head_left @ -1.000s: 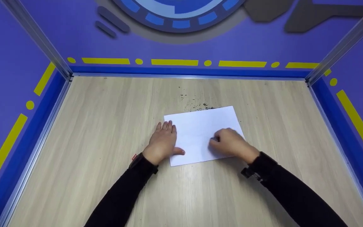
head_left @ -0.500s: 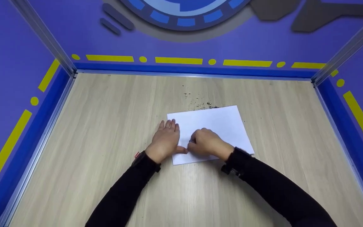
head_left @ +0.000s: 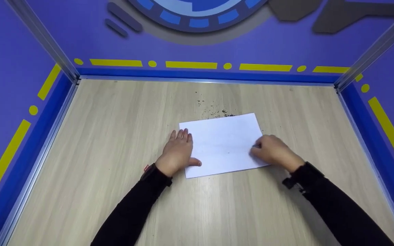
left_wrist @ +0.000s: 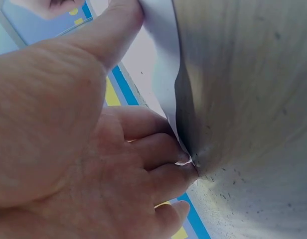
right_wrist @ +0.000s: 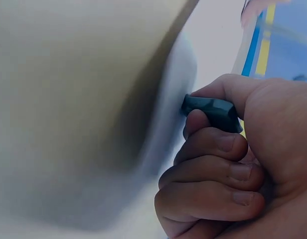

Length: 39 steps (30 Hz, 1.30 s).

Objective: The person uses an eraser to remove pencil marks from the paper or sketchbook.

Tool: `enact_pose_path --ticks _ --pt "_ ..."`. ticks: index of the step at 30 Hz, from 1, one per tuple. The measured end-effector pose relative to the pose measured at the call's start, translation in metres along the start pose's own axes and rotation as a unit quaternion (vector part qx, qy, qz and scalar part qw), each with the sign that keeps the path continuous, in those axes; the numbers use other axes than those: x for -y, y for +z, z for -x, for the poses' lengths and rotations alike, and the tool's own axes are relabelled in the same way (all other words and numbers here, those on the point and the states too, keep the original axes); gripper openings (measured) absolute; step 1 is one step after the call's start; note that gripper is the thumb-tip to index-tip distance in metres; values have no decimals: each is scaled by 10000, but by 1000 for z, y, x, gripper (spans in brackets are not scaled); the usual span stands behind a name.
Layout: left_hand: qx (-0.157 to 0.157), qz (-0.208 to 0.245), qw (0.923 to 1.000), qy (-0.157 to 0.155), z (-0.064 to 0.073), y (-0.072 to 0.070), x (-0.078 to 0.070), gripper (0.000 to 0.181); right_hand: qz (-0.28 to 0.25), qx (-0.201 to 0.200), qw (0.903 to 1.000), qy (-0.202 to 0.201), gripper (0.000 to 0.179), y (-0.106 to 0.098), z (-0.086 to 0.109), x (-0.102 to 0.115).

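Observation:
A white sheet of paper [head_left: 221, 136] lies slightly turned on the wooden table. My left hand [head_left: 177, 148] rests flat on its left edge, fingers pointing away and thumb out over the paper. My right hand [head_left: 274, 150] is at the paper's right edge and pinches a small dark eraser [right_wrist: 213, 110] between thumb and index finger, the other fingers curled. In the left wrist view the paper's near edge [left_wrist: 166, 59] bows up off the table beside my left hand [left_wrist: 118, 149]. A tiny dark speck [head_left: 228, 152] shows on the sheet.
Dark crumbs [head_left: 224, 111] lie scattered on the table [head_left: 132, 130] just behind the paper. Blue-purple panels with yellow dashes [head_left: 191, 65] wall in the back and both sides, with metal strips [head_left: 204, 81] along their feet.
My right hand swept left across the paper to near my left thumb, then back right to the right edge, eraser in its fingers. My left hand has stayed in place.

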State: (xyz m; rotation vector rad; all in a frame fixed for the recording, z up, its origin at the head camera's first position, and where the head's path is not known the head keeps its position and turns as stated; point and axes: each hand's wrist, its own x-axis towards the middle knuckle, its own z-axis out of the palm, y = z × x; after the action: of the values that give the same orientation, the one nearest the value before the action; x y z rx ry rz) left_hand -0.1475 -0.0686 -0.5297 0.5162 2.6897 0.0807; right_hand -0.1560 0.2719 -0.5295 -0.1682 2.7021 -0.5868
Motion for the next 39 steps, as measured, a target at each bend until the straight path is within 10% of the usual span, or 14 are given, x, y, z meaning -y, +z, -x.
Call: enact_pose_path --ticks 14,39 --pt "-60 63 10000 3 0 0 -1 121 -36 -180 9997 138 41 -2 10 -12" --pt "-378 47 9992 73 3 -1 0 121 190 487 9915 -1189 32 64 -26 134"
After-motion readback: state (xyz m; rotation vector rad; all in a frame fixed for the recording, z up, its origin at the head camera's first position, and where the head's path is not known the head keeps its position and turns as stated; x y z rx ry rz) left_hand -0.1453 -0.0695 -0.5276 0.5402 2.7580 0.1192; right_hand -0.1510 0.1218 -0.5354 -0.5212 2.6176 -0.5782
